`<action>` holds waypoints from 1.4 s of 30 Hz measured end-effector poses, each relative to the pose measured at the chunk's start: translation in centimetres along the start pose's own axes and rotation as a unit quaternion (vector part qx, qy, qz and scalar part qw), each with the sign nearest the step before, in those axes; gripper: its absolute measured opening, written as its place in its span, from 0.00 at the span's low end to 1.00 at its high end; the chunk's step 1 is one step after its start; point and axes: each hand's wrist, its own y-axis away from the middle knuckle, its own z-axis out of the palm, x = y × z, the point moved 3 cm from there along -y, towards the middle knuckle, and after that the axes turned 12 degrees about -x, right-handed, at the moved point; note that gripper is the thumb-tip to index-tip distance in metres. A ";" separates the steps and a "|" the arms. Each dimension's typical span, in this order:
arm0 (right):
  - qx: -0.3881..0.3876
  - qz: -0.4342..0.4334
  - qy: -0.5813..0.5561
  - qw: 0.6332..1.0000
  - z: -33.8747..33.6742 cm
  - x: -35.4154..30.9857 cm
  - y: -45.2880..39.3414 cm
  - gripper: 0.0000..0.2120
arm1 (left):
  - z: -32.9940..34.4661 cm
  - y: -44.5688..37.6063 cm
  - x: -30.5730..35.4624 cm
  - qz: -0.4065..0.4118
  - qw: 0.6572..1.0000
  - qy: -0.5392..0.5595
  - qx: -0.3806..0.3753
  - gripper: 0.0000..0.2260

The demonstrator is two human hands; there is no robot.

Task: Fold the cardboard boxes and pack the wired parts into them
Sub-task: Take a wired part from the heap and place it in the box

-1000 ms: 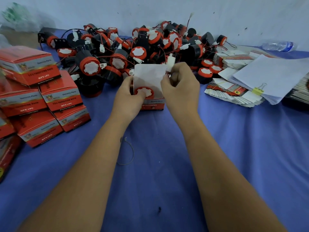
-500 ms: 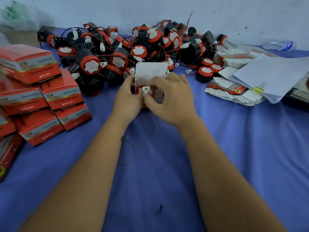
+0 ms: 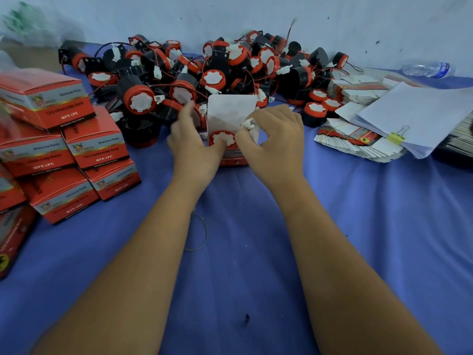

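Pinching the white connector [image 3: 248, 123] now lifted above the part [image 3: 222, 138] seated in the open box [image 3: 231, 116], the right hand [image 3: 275, 147] readies the wire for tucking, while the left hand [image 3: 194, 149], fingers loosened, steadies the box.

1. A small red cardboard box [image 3: 234, 160] stands upright mid-table, its white-lined top flap [image 3: 231, 110] raised behind the opening.
2. A wired part [image 3: 222, 138], red-rimmed with a white toothed face, sits in the box mouth, face up.
3. Its white connector [image 3: 248, 123] sits just above the opening.
4. A heap of black-and-red wired parts [image 3: 212, 70] lies behind.
5. Closed red boxes [image 3: 58, 139] are stacked at the left.
6. Flat unfolded boxes [image 3: 358, 142] lie piled at the right.
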 end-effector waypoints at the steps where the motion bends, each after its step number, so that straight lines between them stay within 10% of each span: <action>1: 0.004 -0.008 0.012 1.000 0.1 0.1 0.0 0.06 | -0.3 0.4 0.5 0.031 0.998 -0.038 0.047 0.32; 7: -0.019 -0.040 0.016 0.999 0.6 0.3 0.0 0.10 | 0.0 1.3 2.1 0.164 0.964 -0.201 0.060 0.13; 18: -0.029 -0.010 -0.047 0.998 0.4 0.0 0.1 0.05 | 0.5 1.0 1.4 0.153 0.984 -0.094 -0.022 0.06; 25: -0.035 0.027 -0.083 0.996 0.5 1.2 0.1 0.04 | 0.5 0.5 1.1 0.120 0.989 0.060 -0.070 0.37; 31: -0.097 -0.033 0.080 0.991 1.6 1.4 0.2 0.01 | 0.6 0.2 0.2 0.067 0.987 0.134 -0.061 0.42; 42: -0.175 -0.017 0.193 0.965 1.6 1.7 -0.6 0.13 | 0.6 0.4 1.1 0.122 0.991 -0.035 -0.048 0.17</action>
